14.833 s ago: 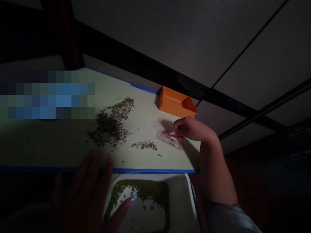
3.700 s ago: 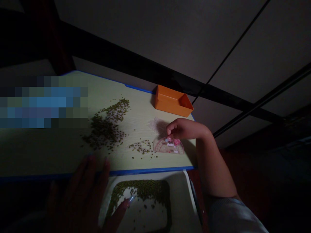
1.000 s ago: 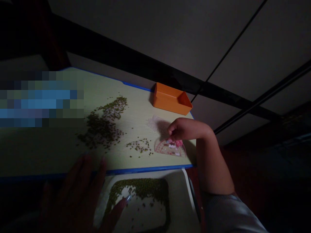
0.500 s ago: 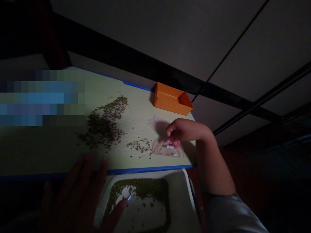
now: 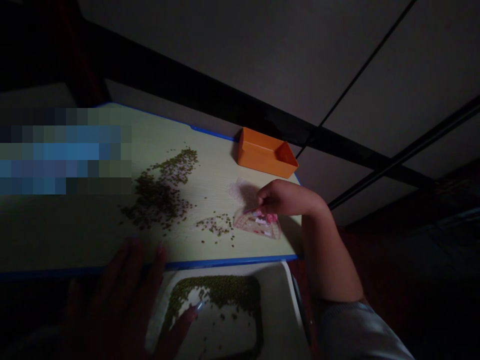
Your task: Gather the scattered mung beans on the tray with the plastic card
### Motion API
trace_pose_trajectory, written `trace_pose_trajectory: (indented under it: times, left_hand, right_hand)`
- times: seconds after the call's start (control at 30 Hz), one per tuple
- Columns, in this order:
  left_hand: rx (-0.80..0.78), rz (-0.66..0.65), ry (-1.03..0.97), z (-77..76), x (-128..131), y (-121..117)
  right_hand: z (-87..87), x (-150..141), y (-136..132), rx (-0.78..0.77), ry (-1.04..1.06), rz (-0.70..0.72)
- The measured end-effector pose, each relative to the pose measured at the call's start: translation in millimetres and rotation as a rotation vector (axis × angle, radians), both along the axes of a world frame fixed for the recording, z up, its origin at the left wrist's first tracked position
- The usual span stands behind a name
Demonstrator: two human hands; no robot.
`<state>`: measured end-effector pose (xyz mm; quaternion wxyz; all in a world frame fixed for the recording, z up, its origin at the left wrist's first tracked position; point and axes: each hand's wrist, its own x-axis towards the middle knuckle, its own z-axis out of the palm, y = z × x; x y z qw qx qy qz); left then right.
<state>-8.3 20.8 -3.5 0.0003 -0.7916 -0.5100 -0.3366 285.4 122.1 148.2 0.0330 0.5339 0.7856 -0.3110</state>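
Observation:
My right hand point(image 5: 275, 196) is closed on the straight edge of a clear pink protractor point(image 5: 258, 226), holding it low over the table or on it; which, I cannot tell. Just left of the protractor lies a small scatter of green mung beans point(image 5: 217, 225). My left hand point(image 5: 116, 295), dark in shadow, has its fingers spread at the table's front edge. Its thumb reaches over a white tray point(image 5: 294, 300), whose bottom carries a band of mung beans point(image 5: 225, 290). The left hand seems to hold nothing.
A larger spread of mung beans point(image 5: 157, 197) lies on the pale, blue-edged table point(image 5: 215, 165). An open orange box point(image 5: 264, 155) stands at the back right edge, near the wall point(image 5: 262, 65). A pixelated patch hides the table's left side.
The protractor has shifted slightly left and away from me in my right hand. My left hand, the beans and the orange box look unmoved.

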Motion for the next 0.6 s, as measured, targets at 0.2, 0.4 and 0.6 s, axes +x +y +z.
trace_pose_trajectory:
  times: [0.2,0.4,0.6]
  left_hand:
    - [-0.048,0.010,0.004,4.5,1.5,-2.2]
    - [-0.061,0.006,0.002,4.0,0.9,-2.4]
    - [-0.026,-0.003,0.032,4.0,0.2,-1.7]
  right_hand:
    - [-3.2,-2.2,0.7,0.030,0.039,0.025]
    - [-5.1,-1.4,-0.1,-0.032,0.098,0.057]
    - [-5.8,1.8,0.1,-0.108,0.123,0.039]
